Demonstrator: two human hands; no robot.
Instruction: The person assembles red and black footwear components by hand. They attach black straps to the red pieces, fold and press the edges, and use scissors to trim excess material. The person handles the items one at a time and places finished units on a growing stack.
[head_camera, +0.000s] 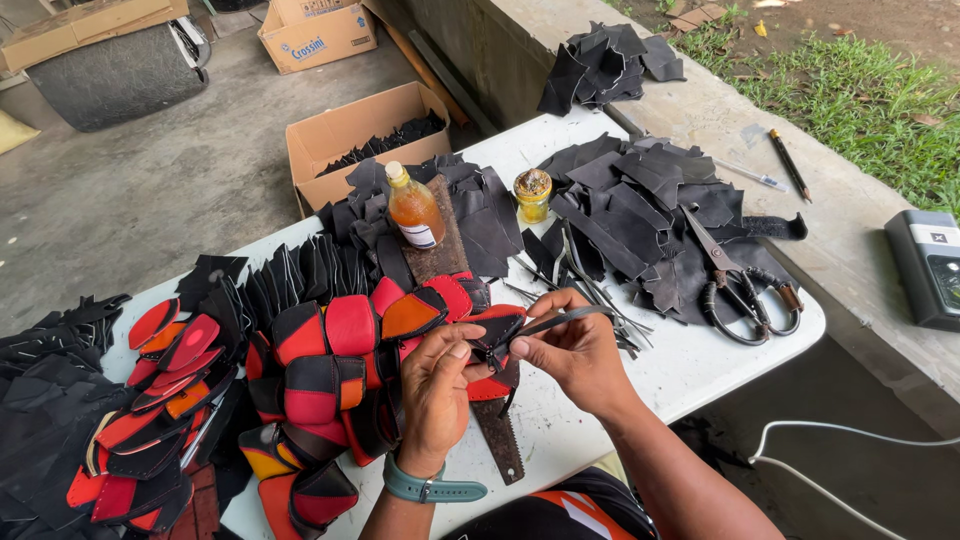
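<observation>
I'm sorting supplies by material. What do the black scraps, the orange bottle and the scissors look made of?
Black scraps: likely leather or imitation leather, matte, limp, rough-cut edges.
Orange bottle: clear plastic, probably, since the liquid shows through; pale cap.
Scissors: dull metal blades, dark wrapped handles.

An amber bottle (414, 211) and a small yellow jar (533, 194) stand mid-frame on the white surface (690, 355). Scissors (742, 288) lie at right on black scraps (640, 205). Cardboard boxes (352, 135) sit upper left; pencil (789, 164) and grey device (928, 266) upper right.

Brown carton (365, 140) behind white-labelled amber bottle (414, 208).
</observation>
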